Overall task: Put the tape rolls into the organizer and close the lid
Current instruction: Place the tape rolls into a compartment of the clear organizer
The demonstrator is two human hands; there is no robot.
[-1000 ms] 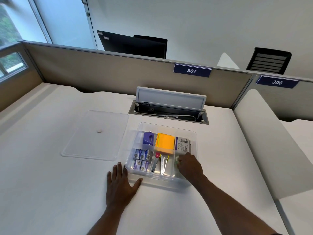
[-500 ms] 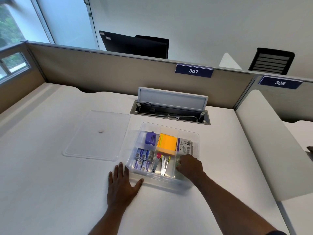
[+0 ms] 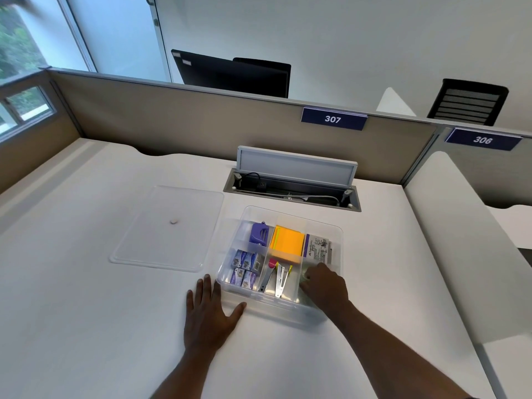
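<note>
A clear plastic organizer (image 3: 337, 230) with several compartments stands open on the white desk. My right hand (image 3: 325, 286) reaches into its front right compartment, fingers curled down over a pale translucent tape roll (image 3: 302, 279) that is mostly hidden beneath them. My left hand (image 3: 210, 311) lies flat on the desk at the organizer's front left corner, fingers spread and thumb against the front wall. The clear lid (image 3: 161, 243) lies flat on the desk to the organizer's left, apart from it.
Other compartments hold a purple punch (image 3: 259, 234), orange sticky notes (image 3: 288, 244), a labelled packet (image 3: 316, 249), small staple boxes (image 3: 244, 270) and metal tools (image 3: 277, 279). An open cable hatch (image 3: 290, 191) sits behind the organizer. A white side panel (image 3: 449, 240) bounds the desk on the right.
Both hands stay where they were, the right one still down in the front right compartment. Only the view has shifted slightly.
</note>
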